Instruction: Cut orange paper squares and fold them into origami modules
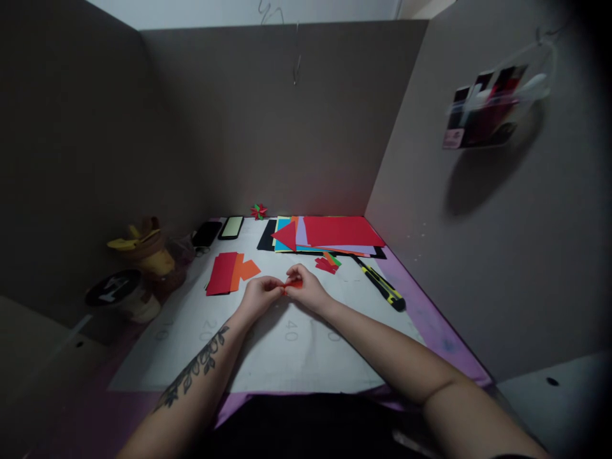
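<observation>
Small red-orange paper piece (295, 284) in front of the stack of coloured sheets (342, 231), on my side of it. My left hand (262, 294) pinches one end, thumb against forefinger, nearly closed; my right hand (308, 290) grips the other, fingers curled more loosely. Exact fold hidden by fingertips. Judgement: fine work; best to hold lightly, square the edges, then press any crease from one end to the other. Red and green paper bits (327, 264) lie just before the stack; cutter (382, 284) in front, right.

Purple tbl (447, 344) has white mat (184, 363) w/ paper (342, 231), 1 cutter (384, 287), 1 phone (232, 227).
</observation>
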`<state>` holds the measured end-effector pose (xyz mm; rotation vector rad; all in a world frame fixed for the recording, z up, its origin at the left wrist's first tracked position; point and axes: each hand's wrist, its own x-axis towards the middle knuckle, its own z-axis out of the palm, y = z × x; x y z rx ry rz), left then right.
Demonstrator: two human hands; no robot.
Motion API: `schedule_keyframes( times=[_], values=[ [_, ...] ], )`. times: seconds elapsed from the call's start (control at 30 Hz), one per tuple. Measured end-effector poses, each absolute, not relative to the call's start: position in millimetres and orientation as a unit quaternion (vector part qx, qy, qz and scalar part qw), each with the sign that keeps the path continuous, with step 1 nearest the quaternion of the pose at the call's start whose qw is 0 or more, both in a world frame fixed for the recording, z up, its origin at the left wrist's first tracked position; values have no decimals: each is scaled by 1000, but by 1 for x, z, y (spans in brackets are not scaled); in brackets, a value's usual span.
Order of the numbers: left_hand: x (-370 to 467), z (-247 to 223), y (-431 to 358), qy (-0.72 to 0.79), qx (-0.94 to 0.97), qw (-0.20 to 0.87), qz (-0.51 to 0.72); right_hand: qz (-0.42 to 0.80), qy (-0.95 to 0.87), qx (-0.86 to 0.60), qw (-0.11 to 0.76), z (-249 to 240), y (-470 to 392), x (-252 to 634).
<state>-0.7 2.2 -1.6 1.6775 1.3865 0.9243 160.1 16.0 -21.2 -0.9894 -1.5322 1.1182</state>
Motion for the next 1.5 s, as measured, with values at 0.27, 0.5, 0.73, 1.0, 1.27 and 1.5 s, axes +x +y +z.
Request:
schedule_keyframes(
  times=[0.27,0.5,0.73,1.0,1.27,1.5],
  values=[
    [-6,1,5,564,617,398,377,496,-580,-429,483,-22,28,174],
    [-12,-4,9,573,599,411,379,479,-577,-430,503,-27,38,186],
    [-8,-3,7,576,602,410,371,315,-723,-480,385,-24,36,182],
    [-8,-13,16,634,646,321,278,192,-808,-480,283,-36,45,179],
    [-3,-13,18,661,674,229,237,161,-811,-509,241,-38,46,177],
    [-4,-13,17,670,684,192,216,173,-795,-525,249,-37,45,176]
  ],
)
